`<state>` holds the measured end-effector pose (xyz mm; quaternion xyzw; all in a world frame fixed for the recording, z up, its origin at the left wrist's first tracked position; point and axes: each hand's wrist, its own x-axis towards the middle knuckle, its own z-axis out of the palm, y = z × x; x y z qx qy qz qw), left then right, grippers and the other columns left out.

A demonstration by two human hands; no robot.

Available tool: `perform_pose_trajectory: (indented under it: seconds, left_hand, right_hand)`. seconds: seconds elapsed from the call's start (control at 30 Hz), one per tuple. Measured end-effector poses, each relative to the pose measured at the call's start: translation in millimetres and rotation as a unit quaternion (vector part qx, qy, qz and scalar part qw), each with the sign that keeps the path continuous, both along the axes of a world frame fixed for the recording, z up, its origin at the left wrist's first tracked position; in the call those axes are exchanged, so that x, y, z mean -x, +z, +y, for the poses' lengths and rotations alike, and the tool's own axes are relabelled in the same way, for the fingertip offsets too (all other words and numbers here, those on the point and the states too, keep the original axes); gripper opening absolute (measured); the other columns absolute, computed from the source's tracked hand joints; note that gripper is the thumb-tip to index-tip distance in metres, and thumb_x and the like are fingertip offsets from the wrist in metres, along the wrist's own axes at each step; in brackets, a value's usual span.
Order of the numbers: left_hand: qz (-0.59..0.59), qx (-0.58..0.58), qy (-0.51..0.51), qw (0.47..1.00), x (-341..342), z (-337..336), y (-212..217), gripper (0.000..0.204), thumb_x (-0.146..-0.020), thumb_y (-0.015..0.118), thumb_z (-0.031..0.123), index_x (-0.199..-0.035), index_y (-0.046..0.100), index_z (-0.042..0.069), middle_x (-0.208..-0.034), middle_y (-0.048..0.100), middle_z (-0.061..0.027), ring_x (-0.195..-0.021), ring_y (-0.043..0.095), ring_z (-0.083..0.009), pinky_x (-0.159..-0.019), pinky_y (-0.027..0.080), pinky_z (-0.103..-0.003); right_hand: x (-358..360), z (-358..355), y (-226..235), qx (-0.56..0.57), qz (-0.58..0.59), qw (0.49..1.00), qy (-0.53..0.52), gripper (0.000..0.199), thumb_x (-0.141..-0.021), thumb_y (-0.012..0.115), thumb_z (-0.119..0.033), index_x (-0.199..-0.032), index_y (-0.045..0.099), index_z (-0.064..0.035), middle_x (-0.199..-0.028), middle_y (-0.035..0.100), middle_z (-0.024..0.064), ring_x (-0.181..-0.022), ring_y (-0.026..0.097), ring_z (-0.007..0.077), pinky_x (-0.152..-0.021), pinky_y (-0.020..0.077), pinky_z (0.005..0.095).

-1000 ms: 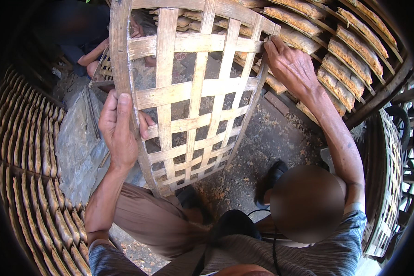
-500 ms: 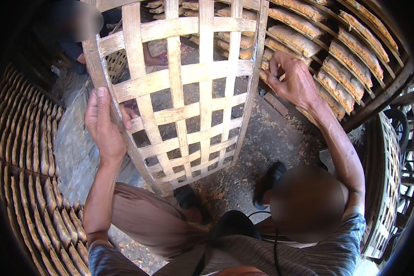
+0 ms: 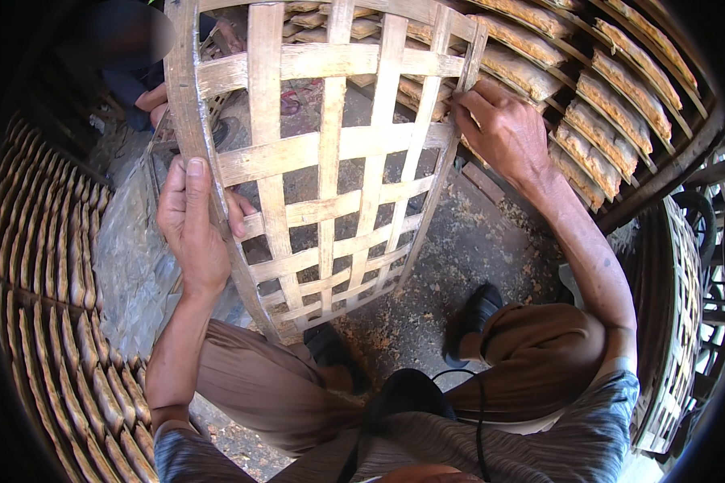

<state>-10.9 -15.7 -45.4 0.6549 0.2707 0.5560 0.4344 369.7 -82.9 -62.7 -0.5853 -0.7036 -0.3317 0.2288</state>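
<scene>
Woven bamboo panel (image 3: pixel 331 145) is standing tilted in front of the body, between the person's two hands, its lower end lying just beside the left shoe (image 3: pixel 325 343); whether that end is resting on the floor (image 3: pixel 499 241) is hidden. The left hand (image 3: pixel 190 233) is gripping the left rail, thumb pressing along the front, fingertips showing behind it through a gap in the weave. The right hand (image 3: pixel 503 133) is hovering or pressing at the right rail, its fingers bending close together; I cannot tell whether they are pinching the rail or merely touching it. If they are only touching, the left hand could be bearing most of the weight, and a slackening thumb could be letting the panel twist or slide onto the shoe. Rough strip edges could also be scraping the fingertips poking through the weave. Farther out, slabs with crumbly orange edges (image 3: pixel 608 145) are sitting in tiers just past the right hand, so a swing of the upper right corner could be knocking pieces loose. Toward the upper left, a co-worker's arm (image 3: pixel 151 98) is showing past the left rail, and a careless turn could be bumping it.
</scene>
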Motion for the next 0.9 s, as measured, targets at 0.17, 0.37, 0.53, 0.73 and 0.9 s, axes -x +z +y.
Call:
perform_pose_trajectory:
  seconds: [0.17,0.37,0.53,0.73,0.9]
  left_hand:
    - [0.004,-0.014,-0.010,1.000,0.4,-2.7,-3.1,0.029,-0.116,0.047,0.029,-0.112,0.062,0.004,-0.086,0.069,-0.0066,-0.049,0.051,-0.0094,-0.057,0.051,-0.027]
    - [0.007,-0.011,-0.010,1.000,-0.8,-4.2,0.5,0.030,-0.116,0.048,0.029,-0.113,0.063,0.003,-0.085,0.068,-0.0058,-0.050,0.051,-0.0090,-0.057,0.050,-0.027]
    - [0.019,-0.013,0.014,1.000,-4.8,-6.1,-2.3,0.032,-0.116,0.049,0.030,-0.113,0.064,0.002,-0.084,0.068,-0.0053,-0.051,0.051,-0.0089,-0.057,0.050,-0.027]
    - [0.005,-0.007,0.056,0.998,2.0,5.8,0.9,0.033,-0.115,0.049,0.031,-0.112,0.065,0.002,-0.082,0.068,-0.0055,-0.052,0.052,-0.0092,-0.058,0.051,-0.027]
    - [-0.015,-0.018,0.053,0.998,-1.8,-2.8,-6.6,0.032,-0.115,0.050,0.032,-0.108,0.064,0.003,-0.079,0.066,-0.0045,-0.051,0.052,-0.0087,-0.058,0.052,-0.027]
  right_hand:
    - [4.8,-3.3,-3.3,0.003,-0.088,0.995,-0.042,0.008,-0.088,0.067,-0.003,-0.088,0.059,-0.0009,-0.088,0.063,0.0098,-0.075,0.073,0.0236,-0.052,0.0629,0.0367]
    - [10.4,-5.4,-3.8,-0.026,-0.141,0.987,-0.074,0.010,-0.088,0.065,0.002,-0.093,0.057,-0.0003,-0.087,0.057,0.0085,-0.075,0.070,0.0174,-0.049,0.0622,0.0306]
    - [8.0,0.5,-14.6,0.040,-0.138,0.982,-0.124,0.004,-0.093,0.060,0.003,-0.095,0.058,-0.0002,-0.086,0.059,0.0116,-0.066,0.068,0.0192,-0.049,0.0609,0.0320]
    - [-3.7,-13.0,-10.8,0.316,0.140,0.932,0.109,0.030,-0.099,0.064,-0.021,-0.075,0.065,-0.0031,-0.060,0.062,0.0111,-0.047,0.056,0.0252,-0.043,0.0511,0.0432]
    - [-14.5,-16.8,-32.5,0.113,0.218,0.968,0.059,0.027,-0.100,0.073,-0.027,-0.092,0.073,-0.0012,-0.078,0.072,0.0124,-0.056,0.067,0.0211,-0.048,0.0561,0.0393]
